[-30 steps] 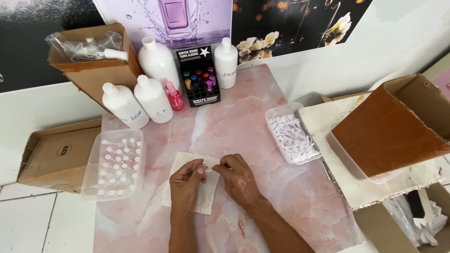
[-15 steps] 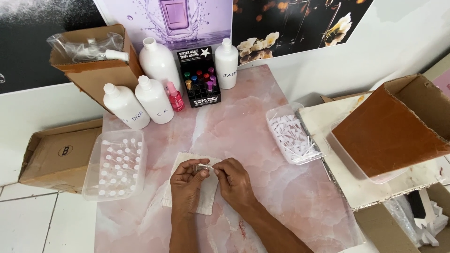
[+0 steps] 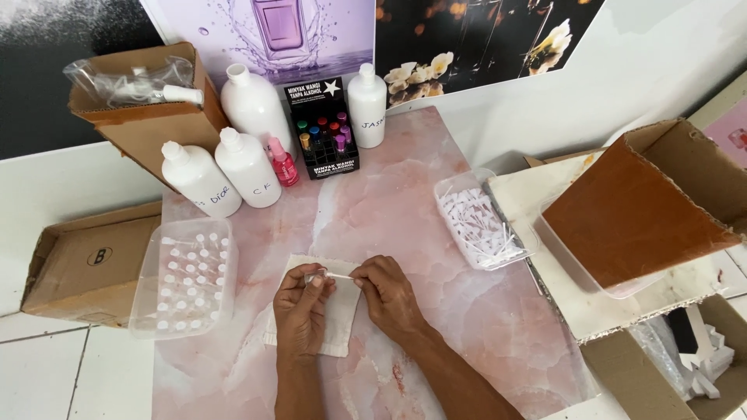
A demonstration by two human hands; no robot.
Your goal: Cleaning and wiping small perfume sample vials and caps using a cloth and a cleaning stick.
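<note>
Nearest to me, my left hand point(image 3: 302, 309) and right hand point(image 3: 391, 294) meet over a small cream cloth point(image 3: 315, 305) spread on the pink marbled table point(image 3: 405, 210). The left hand's fingertips are pinched shut on a tiny clear vial point(image 3: 314, 276), held just above the cloth. The right hand's thumb and forefinger are closed on a thin white dip tube point(image 3: 340, 275) that bridges the gap between the two hands, its left end at the vial's mouth; whether it is already inside I cannot tell.

I judge the vial light, hard and slippery, likely brittle if squeezed, so it is best gripped around its body with the mouth left free. The tube looks feather-light and bendy; a hold close to its top end should keep it from flexing.

Left of the hands sits a clear plastic tub point(image 3: 140, 299) filled with white-capped vials. To the right, a second clear tub point(image 3: 450, 183) holds a loose heap of white tubes, and beyond it a brown cardboard box point(image 3: 638, 210) leans over a white tray.

Further back stand four white bottles point(image 3: 247, 165), a small pink spray bottle point(image 3: 282, 162) and a black rack of coloured vials point(image 3: 320, 140). At the far left, an open carton point(image 3: 148, 117) holds a clear bag.
</note>
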